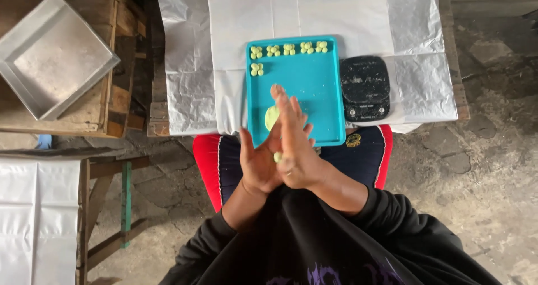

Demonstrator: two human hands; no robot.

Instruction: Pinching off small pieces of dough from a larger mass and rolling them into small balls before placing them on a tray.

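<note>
Left hand (259, 163): held palm up over the lap, fingers spread and pointed away from the body. Right hand (295, 145): laid flat across the left palm, fingers extended toward the tray. Neither hand is clenched; the two palms are pressed together on a small dough piece (277, 157).

Dough piece: pale green, seen only as a small patch at the gap between the heels of the hands; most of it is hidden, so its long axis and heading cannot be told. It is located between the palms, above the lap and just short of the tray's near edge.

Tray (319, 103): teal, rectangular, set on white paper (235, 21), long axis running away from the body. A flattened pale green dough lump (270, 117) is seen on it, partly covered by the right fingers.

Dough clusters (288, 49): five four-lobed pale green groups are ranged along the far edge, with a sixth (256, 69) below the leftmost.

Scale (365, 87): black, flour-dusted, placed just beside the tray's right edge.

Metal pan (53, 55): square, set on a wooden crate (120, 66) at far left, well apart.
</note>
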